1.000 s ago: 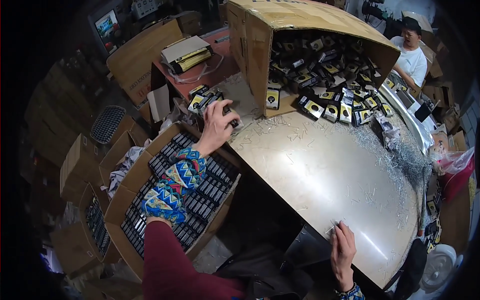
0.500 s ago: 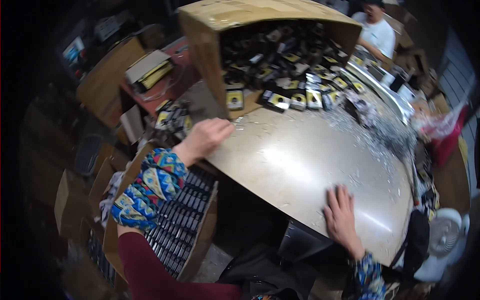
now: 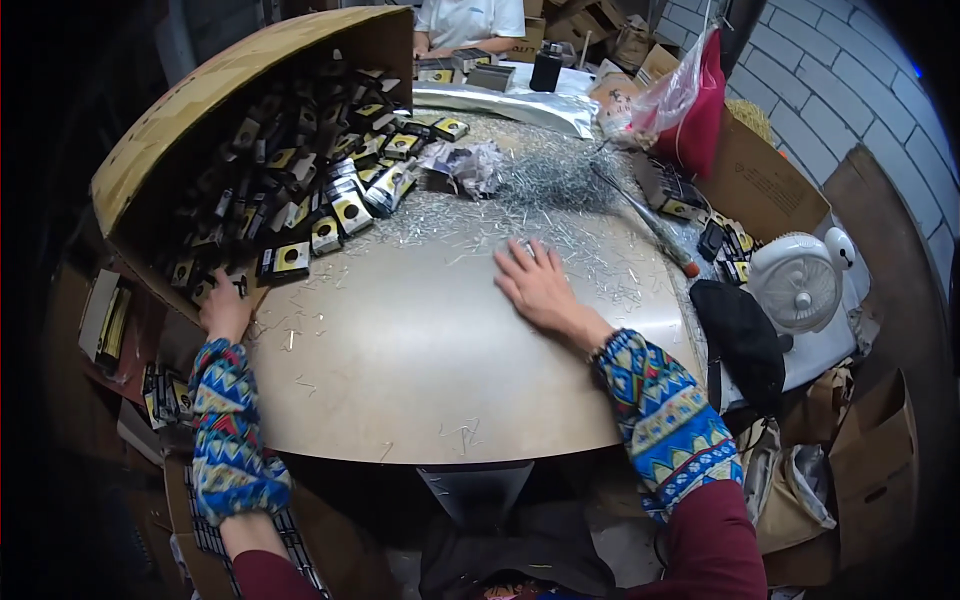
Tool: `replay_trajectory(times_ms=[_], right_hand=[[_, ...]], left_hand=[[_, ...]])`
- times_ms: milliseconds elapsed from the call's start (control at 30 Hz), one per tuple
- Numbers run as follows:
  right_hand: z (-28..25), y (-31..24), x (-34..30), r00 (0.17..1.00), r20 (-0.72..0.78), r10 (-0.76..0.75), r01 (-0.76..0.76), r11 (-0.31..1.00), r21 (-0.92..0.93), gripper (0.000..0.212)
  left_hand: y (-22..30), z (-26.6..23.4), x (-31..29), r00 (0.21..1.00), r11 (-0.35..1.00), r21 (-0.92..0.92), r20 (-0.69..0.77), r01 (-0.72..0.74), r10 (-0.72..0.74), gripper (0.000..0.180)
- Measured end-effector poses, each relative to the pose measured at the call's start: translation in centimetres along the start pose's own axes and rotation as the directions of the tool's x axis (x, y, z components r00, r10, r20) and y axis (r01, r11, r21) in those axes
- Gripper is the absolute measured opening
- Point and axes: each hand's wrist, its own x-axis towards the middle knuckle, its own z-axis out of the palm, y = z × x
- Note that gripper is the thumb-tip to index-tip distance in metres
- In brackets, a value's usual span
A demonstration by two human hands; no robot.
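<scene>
My left hand [image 3: 226, 312] reaches to the near lip of a big carton lying on its side, its fingers closed around a small black box [image 3: 240, 284], partly hidden. Inside the carton [image 3: 262, 58] lies a heap of small black-and-yellow boxes, several of them spilling onto the tabletop, such as one small box [image 3: 285, 260]. My right hand [image 3: 543, 289] rests palm down on the metal-looking tabletop [image 3: 420, 370], fingers spread, holding nothing. Just beyond it are scattered thin bent wire pieces [image 3: 600, 250], thickening into a tangled pile [image 3: 555, 182].
A white fan [image 3: 800, 285] and a black cloth-like item [image 3: 738, 340] sit at the right. A stick-like tool [image 3: 650, 225] lies along the table's right side. Across the table sits another person [image 3: 470, 20]. A carton with rows of dark pieces [image 3: 215, 540] stands below my left arm.
The view has swung round. My left hand has gone from the table's left corner to the small boxes at the carton's lip. My right hand now lies farther in on the tabletop, near the wire pieces.
</scene>
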Motion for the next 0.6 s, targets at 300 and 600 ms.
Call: replay_trajectory(times_ms=[300, 600], right_hand=[[-4.6, -2.5, -10.1, 0.927, 0.116, -0.355, 0.341, 0.932, 0.124, 0.046], [-3.1, -2.6, -10.3, 0.989, -0.144, -0.037, 0.086, 0.934, 0.347, 0.052]], left_hand=[[0.1, -3.6, -13.8, 0.874, 0.785, -0.400, -0.328, -0.473, 0.359, 0.087], [0.6, -3.8, -29.6, 0.741, -0.387, -0.634, 0.536, 0.669, 0.404, 0.031]])
